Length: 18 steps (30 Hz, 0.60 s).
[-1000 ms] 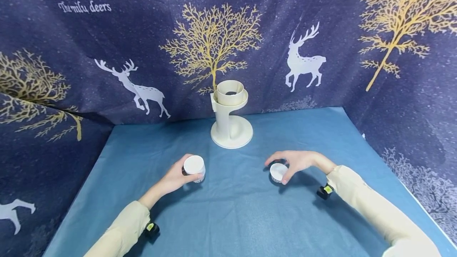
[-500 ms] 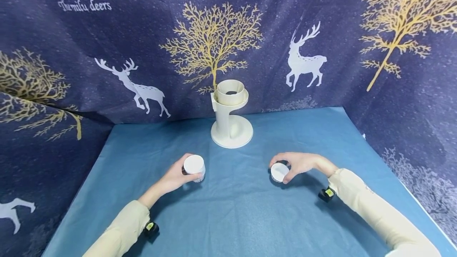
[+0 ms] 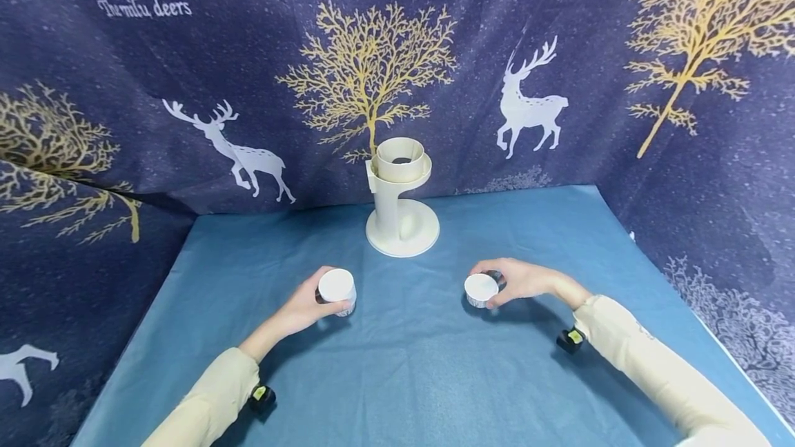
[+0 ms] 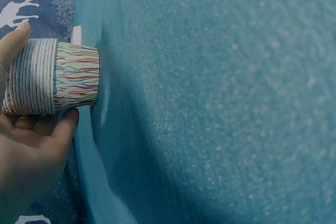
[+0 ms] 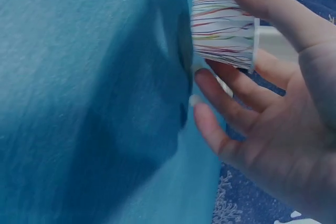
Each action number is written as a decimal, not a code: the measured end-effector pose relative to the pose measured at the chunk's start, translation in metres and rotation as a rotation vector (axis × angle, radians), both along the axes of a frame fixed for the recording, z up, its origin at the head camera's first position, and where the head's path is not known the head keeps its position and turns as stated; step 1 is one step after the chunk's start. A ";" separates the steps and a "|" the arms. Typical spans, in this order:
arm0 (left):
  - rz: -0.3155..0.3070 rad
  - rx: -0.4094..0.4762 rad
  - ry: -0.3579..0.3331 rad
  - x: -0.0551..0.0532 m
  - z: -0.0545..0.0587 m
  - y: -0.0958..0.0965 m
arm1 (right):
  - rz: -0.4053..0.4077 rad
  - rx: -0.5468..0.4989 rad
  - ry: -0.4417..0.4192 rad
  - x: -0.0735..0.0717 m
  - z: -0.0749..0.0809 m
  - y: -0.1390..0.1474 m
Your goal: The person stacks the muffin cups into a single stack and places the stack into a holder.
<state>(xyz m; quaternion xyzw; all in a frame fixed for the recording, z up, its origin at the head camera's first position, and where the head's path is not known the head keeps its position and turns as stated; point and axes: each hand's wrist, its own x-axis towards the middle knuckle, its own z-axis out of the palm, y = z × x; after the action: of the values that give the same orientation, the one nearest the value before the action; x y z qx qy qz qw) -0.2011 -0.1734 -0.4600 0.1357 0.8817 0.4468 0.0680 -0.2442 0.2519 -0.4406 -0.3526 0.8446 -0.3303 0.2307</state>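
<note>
My left hand (image 3: 304, 308) holds a stack of nested paper cups (image 3: 337, 288), left of centre on the blue table. In the left wrist view the piled rims show, and the end cup (image 4: 77, 74) bears thin coloured wavy lines. On the right, my right hand (image 3: 523, 279) pinches a single small paper cup (image 3: 481, 288) of the same pattern, mouth up. The right wrist view has the thumb on one side of this cup (image 5: 223, 27) and a finger on the other. The other fingers stay off it. The cup's base seems slightly off the cloth.
Behind and between the hands stands a white stand (image 3: 388, 219) with a round base. Its upper ring bears a funnel-like white collar (image 3: 400, 170). A dark blue printed curtain (image 3: 435, 88) hangs along the table's far edge.
My right hand has closed its fingers on the single cup, which has then shifted slightly up and left in the head view. The left hand with its stack stays nearly still.
</note>
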 end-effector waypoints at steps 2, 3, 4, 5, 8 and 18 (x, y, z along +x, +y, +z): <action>0.002 -0.001 -0.004 -0.003 -0.006 -0.002 | -0.011 0.000 0.026 -0.001 0.002 -0.004; 0.000 -0.004 -0.004 -0.004 -0.007 -0.003 | -0.015 0.005 0.039 -0.001 0.003 -0.006; 0.002 -0.001 -0.006 -0.004 -0.007 -0.003 | -0.019 0.013 0.047 -0.001 0.004 -0.009; 0.002 0.005 -0.009 -0.004 -0.008 -0.003 | -0.018 0.021 0.059 -0.001 0.005 -0.012; 0.005 0.015 -0.020 -0.004 -0.008 -0.004 | -0.007 0.026 0.075 -0.002 0.008 -0.022; 0.011 0.005 -0.020 -0.004 -0.008 -0.003 | 0.061 0.043 0.161 -0.015 0.006 -0.062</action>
<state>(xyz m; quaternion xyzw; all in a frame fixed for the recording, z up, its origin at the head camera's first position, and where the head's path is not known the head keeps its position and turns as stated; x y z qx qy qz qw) -0.2052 -0.1767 -0.4678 0.1265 0.8806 0.4506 0.0740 -0.2588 0.1895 -0.4349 -0.3985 0.8561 -0.2758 0.1796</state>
